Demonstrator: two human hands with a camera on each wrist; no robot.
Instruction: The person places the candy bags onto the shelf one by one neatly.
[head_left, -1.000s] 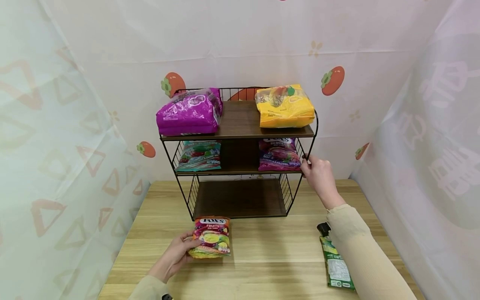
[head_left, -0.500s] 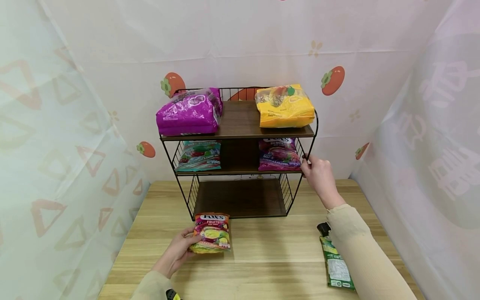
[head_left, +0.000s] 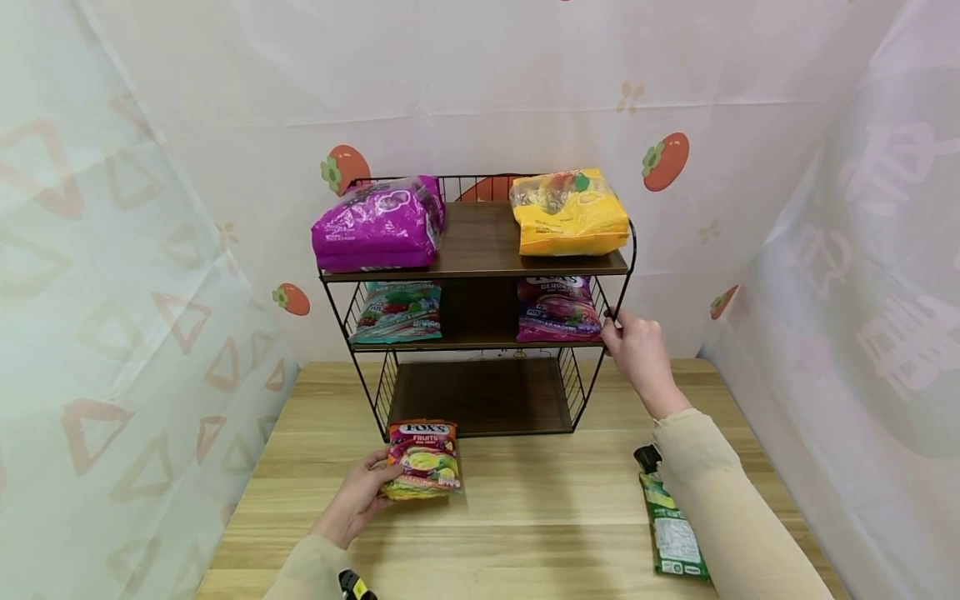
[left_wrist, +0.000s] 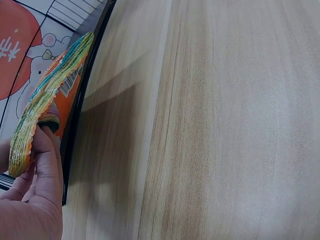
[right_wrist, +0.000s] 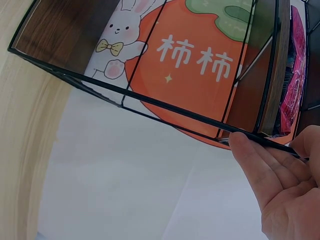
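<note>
In the head view my left hand (head_left: 358, 498) grips the left side of a FOX'S Fruits candy bag (head_left: 424, 458), thumb on its front. The bag is upright just in front of the lowest shelf (head_left: 480, 396) of a black wire rack, at its left end. From the left wrist, the candy bag (left_wrist: 55, 92) shows edge-on, pinched near one end, its shadow falling on the wood. My right hand (head_left: 639, 357) holds the rack's right side frame at middle-shelf height. In the right wrist view its thumb and fingers meet at the black frame bar (right_wrist: 180, 112).
A purple bag (head_left: 378, 225) and a yellow bag (head_left: 573, 217) lie on the top shelf. Below them sit a teal bag (head_left: 399, 312) and a FOX'S Berries bag (head_left: 558, 310). A green packet (head_left: 675, 529) lies by the right sleeve, partly covered. Printed cloth surrounds the table (head_left: 525, 533).
My left hand has moved the candy bag slightly forward, so its top now overlaps the lowest shelf's front edge in the head view. The right hand keeps its place on the rack.
</note>
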